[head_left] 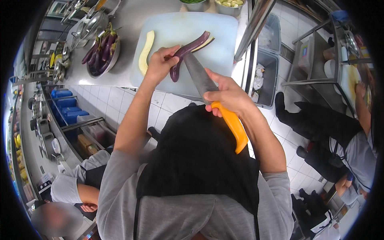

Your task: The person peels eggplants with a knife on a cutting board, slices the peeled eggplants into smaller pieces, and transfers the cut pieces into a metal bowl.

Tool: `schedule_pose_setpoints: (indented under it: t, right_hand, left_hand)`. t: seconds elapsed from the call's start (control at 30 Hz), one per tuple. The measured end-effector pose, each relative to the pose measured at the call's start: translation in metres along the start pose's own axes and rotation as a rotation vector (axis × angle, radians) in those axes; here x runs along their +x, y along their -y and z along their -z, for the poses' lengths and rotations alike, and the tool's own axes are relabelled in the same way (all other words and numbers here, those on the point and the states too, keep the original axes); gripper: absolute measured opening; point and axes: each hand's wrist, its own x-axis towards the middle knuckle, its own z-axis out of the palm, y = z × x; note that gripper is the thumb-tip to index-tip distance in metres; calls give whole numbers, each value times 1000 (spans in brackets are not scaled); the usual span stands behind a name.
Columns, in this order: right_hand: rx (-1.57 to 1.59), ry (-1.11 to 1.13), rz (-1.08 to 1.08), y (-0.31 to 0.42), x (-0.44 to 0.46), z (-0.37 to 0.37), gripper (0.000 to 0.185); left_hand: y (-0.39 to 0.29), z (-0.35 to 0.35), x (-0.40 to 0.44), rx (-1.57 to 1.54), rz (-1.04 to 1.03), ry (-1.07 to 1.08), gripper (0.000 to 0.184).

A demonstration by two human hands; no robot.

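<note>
My left hand (162, 64) pinches a long purple eggplant (190, 49) between thumb and fingers, above the white cutting board (216, 68). In my right hand (230, 92) is a kitchen knife (196, 72) with an orange-yellow handle; some fingers lie along the blade's heel. The blade's tip end meets the eggplant's near side, close to my left fingers. A strip with a pale cut face (203, 45) shows along the eggplant's far right part. Left of my left hand, a peeled pale eggplant piece (146, 52) lies on the board.
A metal bowl (115, 64) of whole eggplants (103, 50) stands left on the steel counter (124, 40). Bowls of green pieces (194, 3) and pale chunks (230, 3) stand behind the board. A grey bin (266, 76) is at right. Other people are on both sides.
</note>
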Motion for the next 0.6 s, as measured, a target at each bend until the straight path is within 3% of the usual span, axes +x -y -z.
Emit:
schedule_pose_setpoints:
  t: [0.23, 0.6]
  right_hand:
    - [-43, -8, 11, 1, 2, 2, 86]
    - [-60, -14, 11, 2, -5, 3, 87]
  left_hand:
    - [16, -5, -41, -49, -31, -44, 66]
    - [12, -4, -34, 194, -156, -58, 64]
